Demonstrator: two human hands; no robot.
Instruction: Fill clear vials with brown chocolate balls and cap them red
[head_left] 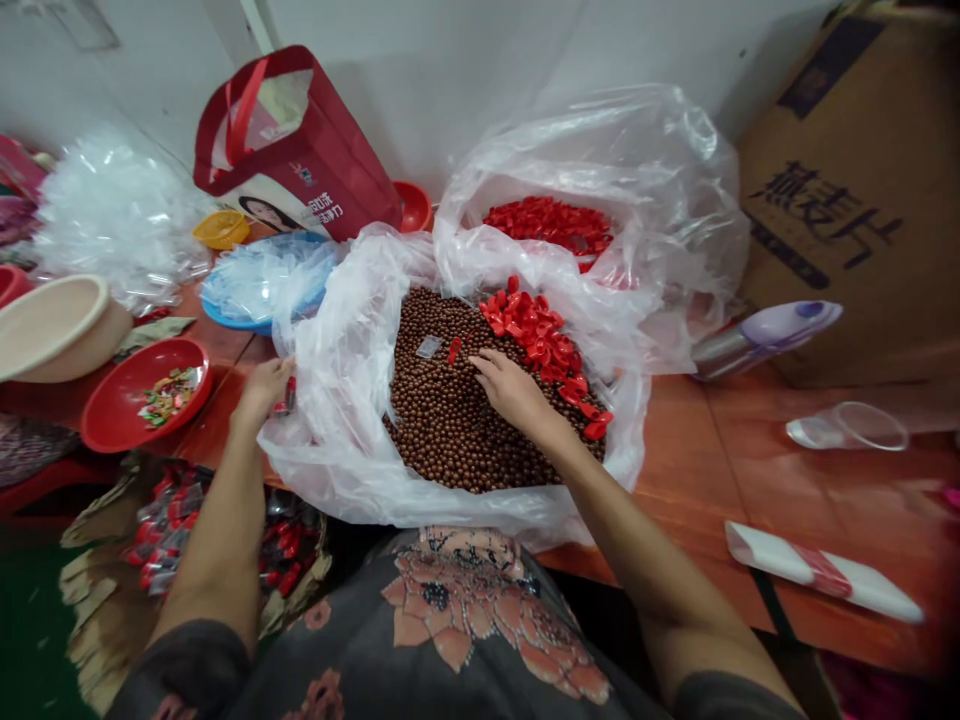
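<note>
My right hand point(512, 392) reaches over a heap of small brown balls point(442, 430), fingers stretched out with the tips at the balls. Just left of those fingertips lies a single red plastic piece point(454, 350), and a small clear square piece point(428, 347) rests further left. A pile of red plastic pieces point(532, 330) covers the heap's far right side. The balls sit inside a translucent plastic bag point(330, 420) with its mouth spread wide. At the bag's left edge, my left hand point(262, 390) is closed on a small red-and-dark piece point(285, 396), partly hidden.
Behind stands another clear bag point(660, 170) of red pieces. On the left are a blue basin point(259, 322) with clear bags, a red bowl point(105, 415) and a cream bowl point(67, 330). A carton point(847, 290) stands right; a box point(105, 600) of red-topped items sits below.
</note>
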